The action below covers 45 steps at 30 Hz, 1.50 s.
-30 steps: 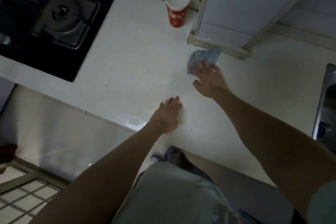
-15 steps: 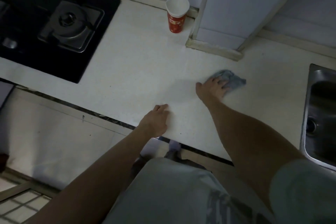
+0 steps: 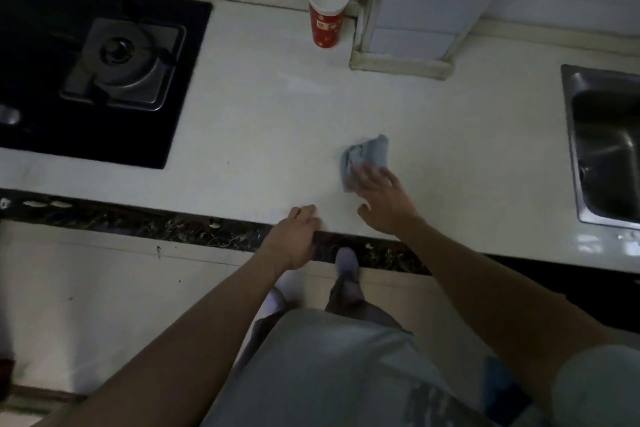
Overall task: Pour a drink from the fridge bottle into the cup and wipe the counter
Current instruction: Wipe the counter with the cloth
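Pale blue cloth (image 3: 366, 153) lies bunched on the white surface (image 3: 259, 114), and we see our right hand (image 3: 384, 199) pressing down on its near edge with the fingers straight and spread. The fingers cover that part of the cloth, and the rest pokes out beyond the fingertips. Our left hand (image 3: 294, 236) rests on the front lip of the surface with loosely bent fingers. It holds nothing, and its thumb is hidden from us.

The red paper cup (image 3: 328, 12) stands upright at the back, well apart from the cloth and just beside the base of a boxed wall column (image 3: 398, 61). Its inside looks white, but the dim light keeps us from telling whether anything is in it. The black stove (image 3: 86, 62) is cut off at the left edge and the steel sink (image 3: 606, 149) at the right.
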### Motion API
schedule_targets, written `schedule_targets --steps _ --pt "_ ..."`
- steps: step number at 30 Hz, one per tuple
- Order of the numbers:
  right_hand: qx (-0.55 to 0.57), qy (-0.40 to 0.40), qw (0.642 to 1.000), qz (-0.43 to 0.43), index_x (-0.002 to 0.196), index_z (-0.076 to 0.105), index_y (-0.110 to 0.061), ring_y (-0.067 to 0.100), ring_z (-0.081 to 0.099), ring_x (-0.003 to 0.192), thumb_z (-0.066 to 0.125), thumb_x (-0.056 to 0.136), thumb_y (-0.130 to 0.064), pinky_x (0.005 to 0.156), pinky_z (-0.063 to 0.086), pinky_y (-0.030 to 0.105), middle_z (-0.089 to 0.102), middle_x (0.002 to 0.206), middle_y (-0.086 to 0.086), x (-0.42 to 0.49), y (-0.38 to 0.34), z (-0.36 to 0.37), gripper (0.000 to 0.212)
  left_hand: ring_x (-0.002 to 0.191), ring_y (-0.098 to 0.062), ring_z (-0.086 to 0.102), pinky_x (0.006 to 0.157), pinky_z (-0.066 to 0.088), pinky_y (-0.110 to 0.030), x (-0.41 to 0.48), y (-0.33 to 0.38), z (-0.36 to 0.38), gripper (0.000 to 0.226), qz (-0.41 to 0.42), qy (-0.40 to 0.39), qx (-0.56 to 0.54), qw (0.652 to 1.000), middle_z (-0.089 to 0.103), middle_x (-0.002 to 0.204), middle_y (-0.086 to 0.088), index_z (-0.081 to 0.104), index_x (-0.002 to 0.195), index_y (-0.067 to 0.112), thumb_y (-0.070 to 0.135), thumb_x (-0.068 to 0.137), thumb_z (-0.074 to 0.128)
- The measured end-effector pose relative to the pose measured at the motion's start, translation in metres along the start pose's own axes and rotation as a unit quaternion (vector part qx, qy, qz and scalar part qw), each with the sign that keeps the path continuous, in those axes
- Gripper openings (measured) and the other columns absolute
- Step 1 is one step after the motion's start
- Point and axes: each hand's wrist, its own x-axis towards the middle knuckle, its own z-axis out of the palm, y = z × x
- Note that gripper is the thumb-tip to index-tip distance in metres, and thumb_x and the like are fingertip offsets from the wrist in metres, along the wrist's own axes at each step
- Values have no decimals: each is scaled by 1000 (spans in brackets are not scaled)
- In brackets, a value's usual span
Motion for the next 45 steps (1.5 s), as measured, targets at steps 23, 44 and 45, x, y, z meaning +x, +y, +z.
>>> schedule_targets --steps 23,44,45 --pt "105 -86 971 195 156 7 -22 26 -13 149 44 93 -42 120 -1 50 -6 164 4 5 -167 15 76 133 -31 32 110 36 -42 -47 -59 18 60 -2 23 19 1000 28 151 -14 32 143 -3 19 91 53" --pt "9 -138 983 122 156 -1 -23 28 -13 149 48 95 -41 119 -3 47 -10 163 5 118 -64 -41 80 131 -26 44 104 34 -30 0 -110 -28 43 -14 22 -133 991 48 145 -12 50 137 6 15 95 49" --pt "9 -138 983 121 156 0 -22 29 -12 149 48 96 -41 119 -2 48 -9 163 5 128 -56 -46 80 135 -24 40 107 32 -30 5 -115 -33 44 -18 36 -132 990 43 148 -11 48 140 6 16 96 48"
